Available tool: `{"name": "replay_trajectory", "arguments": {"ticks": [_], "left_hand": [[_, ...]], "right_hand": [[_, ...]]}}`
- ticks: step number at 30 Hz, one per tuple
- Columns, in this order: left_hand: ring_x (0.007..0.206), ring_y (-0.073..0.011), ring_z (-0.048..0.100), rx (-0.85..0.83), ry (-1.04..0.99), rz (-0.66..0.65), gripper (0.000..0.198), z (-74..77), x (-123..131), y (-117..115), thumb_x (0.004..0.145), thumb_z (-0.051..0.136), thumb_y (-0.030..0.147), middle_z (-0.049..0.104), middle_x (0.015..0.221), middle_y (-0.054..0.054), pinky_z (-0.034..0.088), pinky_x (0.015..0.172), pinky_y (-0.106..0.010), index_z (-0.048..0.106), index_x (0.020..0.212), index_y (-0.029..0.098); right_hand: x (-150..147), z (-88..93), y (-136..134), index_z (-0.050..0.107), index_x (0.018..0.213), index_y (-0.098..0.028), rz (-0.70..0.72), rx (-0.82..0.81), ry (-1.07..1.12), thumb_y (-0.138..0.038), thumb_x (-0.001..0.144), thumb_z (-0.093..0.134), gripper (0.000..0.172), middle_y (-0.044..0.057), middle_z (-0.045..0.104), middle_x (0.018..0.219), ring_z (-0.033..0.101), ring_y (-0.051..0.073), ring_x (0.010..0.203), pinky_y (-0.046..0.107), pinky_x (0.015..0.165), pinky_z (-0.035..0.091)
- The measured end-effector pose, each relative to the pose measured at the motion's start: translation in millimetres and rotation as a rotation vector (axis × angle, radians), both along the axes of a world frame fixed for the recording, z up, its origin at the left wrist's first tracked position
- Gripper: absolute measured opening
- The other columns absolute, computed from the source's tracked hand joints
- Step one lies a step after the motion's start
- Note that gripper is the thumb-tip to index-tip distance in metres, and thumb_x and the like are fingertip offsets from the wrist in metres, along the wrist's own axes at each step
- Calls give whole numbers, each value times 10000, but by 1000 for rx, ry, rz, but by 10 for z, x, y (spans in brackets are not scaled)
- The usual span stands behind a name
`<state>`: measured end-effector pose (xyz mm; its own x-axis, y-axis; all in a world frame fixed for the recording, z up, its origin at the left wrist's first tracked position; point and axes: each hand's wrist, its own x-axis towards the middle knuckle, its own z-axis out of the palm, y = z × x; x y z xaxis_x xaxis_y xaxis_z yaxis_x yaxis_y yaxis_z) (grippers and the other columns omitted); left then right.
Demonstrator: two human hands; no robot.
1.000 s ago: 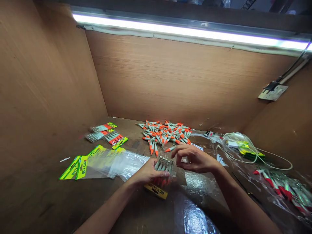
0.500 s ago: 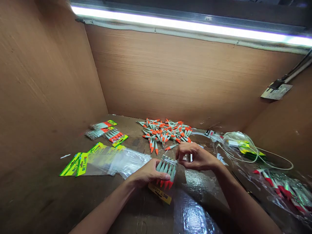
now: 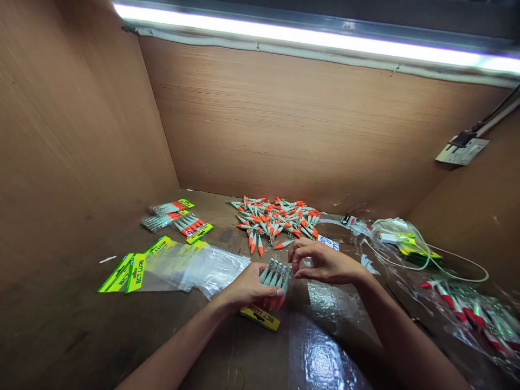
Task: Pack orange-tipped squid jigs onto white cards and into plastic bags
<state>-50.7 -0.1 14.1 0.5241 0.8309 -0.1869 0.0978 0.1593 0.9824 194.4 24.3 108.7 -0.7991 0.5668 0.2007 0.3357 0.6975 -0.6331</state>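
My left hand (image 3: 247,286) is closed around a clear packet of squid lures (image 3: 274,279), its thumb lying across their orange ends. The pale lure bodies stand side by side, with metal hook crowns at the upper edge. A yellow header card (image 3: 260,317) hangs from the packet's lower end, below the thumb. My right hand (image 3: 320,262) is curled at the packet's upper right corner, thumb and fingers drawn together. Whatever is between those fingertips is too small to make out. Behind the hands lies a heap of loose orange-and-pale lures (image 3: 280,219).
Flat bags with yellow headers (image 3: 162,265) fan out at the left, below several filled packets (image 3: 174,216). A white cable (image 3: 459,265) loops at the right near bagged red-and-white lures (image 3: 475,317). Wooden walls (image 3: 284,119) enclose the bench under a tube light (image 3: 309,38).
The packet has tilted and shifted slightly left and up in my left hand. My right hand has moved a little left, uncovering more of a blue-and-white label behind it.
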Motion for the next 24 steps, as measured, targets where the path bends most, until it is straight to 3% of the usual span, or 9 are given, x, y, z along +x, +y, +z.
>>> {"name": "replay_trajectory", "arguments": {"ticks": [6, 9, 13, 19, 24], "left_hand": [[585, -118, 553, 75, 10, 70, 366, -21, 26, 2, 650, 857, 376, 676, 701, -1, 380, 553, -204, 716, 862, 113], [629, -137, 586, 112, 14, 86, 338, -18, 32, 5, 674, 840, 360, 695, 738, -19, 404, 577, -213, 725, 871, 110], [665, -171, 636, 58, -22, 100, 366, 0, 27, -5, 656, 856, 362, 719, 792, -51, 463, 604, -237, 719, 881, 108], [642, -159, 654, -82, -153, 112, 451, -7, 21, -28, 601, 902, 361, 724, 823, -48, 506, 627, -249, 706, 921, 111], [671, -159, 660, -71, -137, 91, 450, 22, 11, -42, 602, 911, 370, 728, 838, -49, 498, 637, -233, 717, 914, 110]], "right_hand": [[-83, -29, -58, 692, 876, -206, -101, 39, 12, -354, 883, 717, 150, 31, 642, 973, 592, 182, 944, 331, 861, 463], [-124, -15, -95, 699, 880, -219, -48, 113, -24, -315, 899, 701, 98, 38, 639, 1032, 583, 188, 994, 338, 890, 453], [-108, -28, -62, 665, 908, -211, -70, 174, -6, -305, 947, 635, 106, 34, 665, 956, 582, 182, 941, 338, 863, 453], [-52, -107, 26, 662, 889, -195, -121, 169, 17, -368, 961, 609, 194, 26, 676, 854, 579, 164, 817, 299, 759, 457], [-71, -167, 39, 696, 871, -202, -155, 148, 49, -376, 953, 620, 207, 12, 661, 799, 575, 145, 757, 276, 726, 448]]}}
